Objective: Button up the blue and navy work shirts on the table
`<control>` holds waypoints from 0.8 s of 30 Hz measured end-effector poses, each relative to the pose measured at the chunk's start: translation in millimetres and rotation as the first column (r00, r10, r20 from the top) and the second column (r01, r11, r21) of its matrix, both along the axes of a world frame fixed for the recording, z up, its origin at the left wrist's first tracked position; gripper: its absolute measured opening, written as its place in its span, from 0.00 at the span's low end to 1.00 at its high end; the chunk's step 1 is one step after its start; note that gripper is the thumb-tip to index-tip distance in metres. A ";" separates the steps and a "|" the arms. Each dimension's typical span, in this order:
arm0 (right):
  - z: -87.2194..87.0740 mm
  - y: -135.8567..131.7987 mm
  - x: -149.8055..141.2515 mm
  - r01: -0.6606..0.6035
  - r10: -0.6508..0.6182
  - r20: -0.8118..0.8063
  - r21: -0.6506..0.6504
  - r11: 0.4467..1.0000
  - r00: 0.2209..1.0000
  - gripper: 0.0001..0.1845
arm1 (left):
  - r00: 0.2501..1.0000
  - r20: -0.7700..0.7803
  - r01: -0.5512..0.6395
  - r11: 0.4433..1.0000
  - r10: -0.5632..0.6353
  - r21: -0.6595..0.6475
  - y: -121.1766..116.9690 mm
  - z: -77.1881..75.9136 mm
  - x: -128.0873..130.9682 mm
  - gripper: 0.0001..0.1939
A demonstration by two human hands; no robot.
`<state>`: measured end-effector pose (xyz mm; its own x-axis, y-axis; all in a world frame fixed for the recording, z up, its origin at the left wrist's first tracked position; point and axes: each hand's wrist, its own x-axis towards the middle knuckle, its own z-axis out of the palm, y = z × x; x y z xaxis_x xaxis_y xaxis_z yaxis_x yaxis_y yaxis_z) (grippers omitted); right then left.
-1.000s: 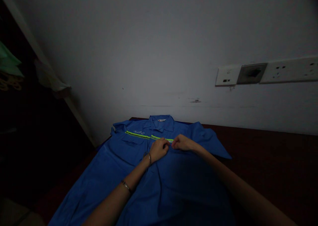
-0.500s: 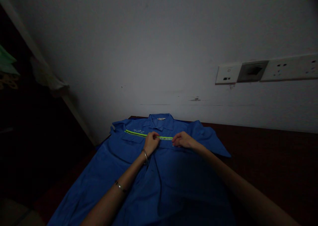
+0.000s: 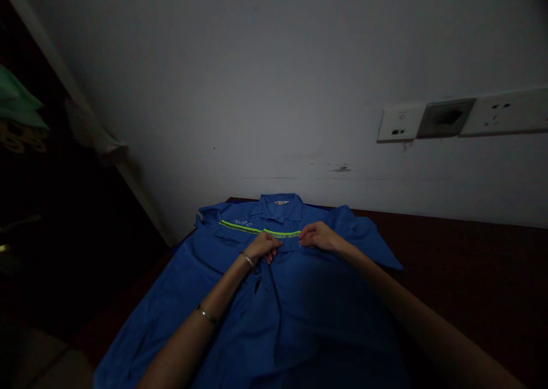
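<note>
Blue work shirt (image 3: pixel 257 337) lies front up on the dark reddish-brown desk (image 3: pixel 466 252), collar (image 3: pixel 291 211) toward the wall (image 3: pixel 265 92), lower part running out of view at bottom. Yellow-green stripe (image 3: pixel 240 227) w/ a grey band crosses the chest, split approx. mid-front; white lettering (image 3: pixel 243 223) just above its L half, pocket flap (image 3: pixel 231 236) just below. Small white label (image 3: pixel 281 203) inside the collar.

L hand (image 3: pixel 262 246) is on the shirt front near the centre, just below the stripe, fingers bent in, thumb side toward the R; can't tell if cloth is pinched. R hand (image 3: pixel 319 236) is at the stripe's R end, fingers bunched w/ tips pointing L; can't tell whether they grip fabric or just touch it. Hands are apart, w/ a short run of stripe showing btwn them. L arm wears two bands: wrist bracelet (image 3: pixel 247 259) & bangle (image 3: pixel 206 315) further up. R sleeve (image 3: pixel 379 243) of the shirt is spread out flat on the desk, past the R hand.

Up on the wall, R side: row of white socket plates (image 3: pixel 503 112) w/ a grey plate (image 3: pixel 446 117) among them. Far L, v. dark: pale green cloth (image 3: pixel 19 101) hanging, details too dim to tell
</note>
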<state>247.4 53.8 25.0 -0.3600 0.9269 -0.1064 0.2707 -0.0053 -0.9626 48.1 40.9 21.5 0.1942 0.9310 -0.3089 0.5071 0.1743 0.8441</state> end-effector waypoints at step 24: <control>4.6 -9.4 -15.8 0.176 -0.168 0.347 0.009 0.984 0.922 0.11 | 1.000 0.013 -0.022 0.999 0.022 0.027 1.8 6.9 -1.0 0.13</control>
<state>231.6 44.4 29.6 -0.1322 0.9673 -0.2164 0.5795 -0.1017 -0.8086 47.1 42.6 28.4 0.1770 0.9433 -0.2807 0.4927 0.1620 0.8550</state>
